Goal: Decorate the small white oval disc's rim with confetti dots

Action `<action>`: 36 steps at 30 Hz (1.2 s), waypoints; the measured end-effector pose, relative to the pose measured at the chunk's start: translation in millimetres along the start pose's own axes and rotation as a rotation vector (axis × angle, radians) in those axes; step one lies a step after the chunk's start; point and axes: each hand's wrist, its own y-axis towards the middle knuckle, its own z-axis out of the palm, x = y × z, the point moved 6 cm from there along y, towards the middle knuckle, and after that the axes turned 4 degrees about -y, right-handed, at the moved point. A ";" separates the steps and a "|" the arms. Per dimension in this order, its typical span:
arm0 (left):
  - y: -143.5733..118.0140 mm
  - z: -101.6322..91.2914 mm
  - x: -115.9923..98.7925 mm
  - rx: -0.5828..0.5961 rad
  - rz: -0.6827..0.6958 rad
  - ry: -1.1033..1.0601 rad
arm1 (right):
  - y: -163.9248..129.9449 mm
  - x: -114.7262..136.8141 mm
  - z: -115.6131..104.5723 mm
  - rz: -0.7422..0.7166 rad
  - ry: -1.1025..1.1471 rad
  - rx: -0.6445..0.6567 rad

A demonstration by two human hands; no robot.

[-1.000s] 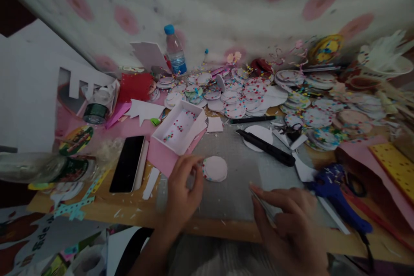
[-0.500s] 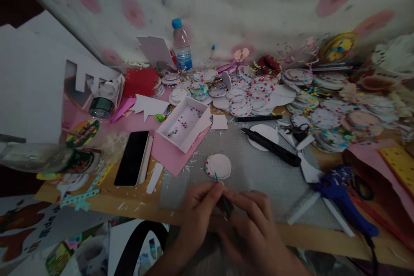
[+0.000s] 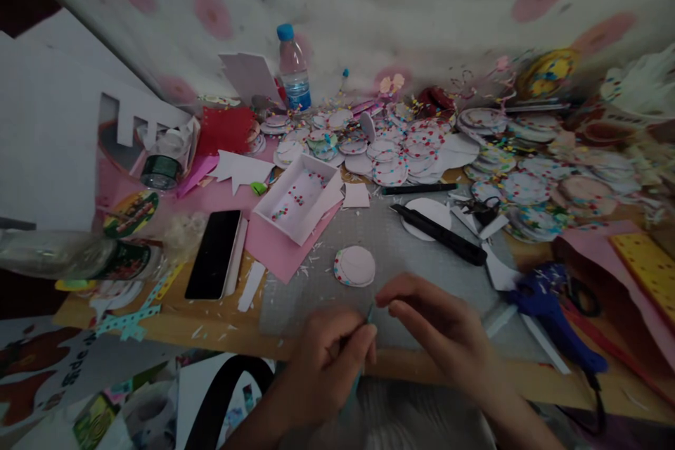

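Over the near edge of the grey cutting mat (image 3: pixel 411 260), my left hand (image 3: pixel 330 358) pinches a thin teal stick (image 3: pixel 370 312) that points up and away from me. My right hand (image 3: pixel 440 323) is just right of it, thumb and forefinger drawn together beside the stick's upper tip; contact with the tip is unclear. A round pink disc with a dotted rim (image 3: pixel 354 266) lies flat on the mat a little beyond both hands, untouched.
A white tray with beads (image 3: pixel 274 207) sits on pink paper, with a black phone (image 3: pixel 214 253) to its left. A black utility knife (image 3: pixel 437 233) and a blue glue gun (image 3: pixel 548 306) lie on the right. Several decorated discs (image 3: pixel 401 155) and a water bottle (image 3: pixel 292 74) are further back.
My left hand let go of the pink disc and came back to the table's near edge. Both hands met there around the thin stick; the right hand now sits slightly apart to the right.
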 end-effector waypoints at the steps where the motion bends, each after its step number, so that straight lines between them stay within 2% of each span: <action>1: -0.8 1.0 -1.0 0.013 0.003 0.018 | 1.4 1.7 2.5 0.015 0.014 0.023; 13: -1.8 3.9 -1.0 0.062 0.013 0.108 | 0.6 4.6 2.7 -0.013 -0.097 -0.004; 19: -1.2 4.1 -3.0 0.049 -0.004 0.097 | -0.1 5.4 1.6 -0.020 -0.124 -0.029; 36: 0.1 5.6 -1.8 0.056 -0.017 0.096 | -2.8 1.9 -0.2 -0.030 -0.116 -0.013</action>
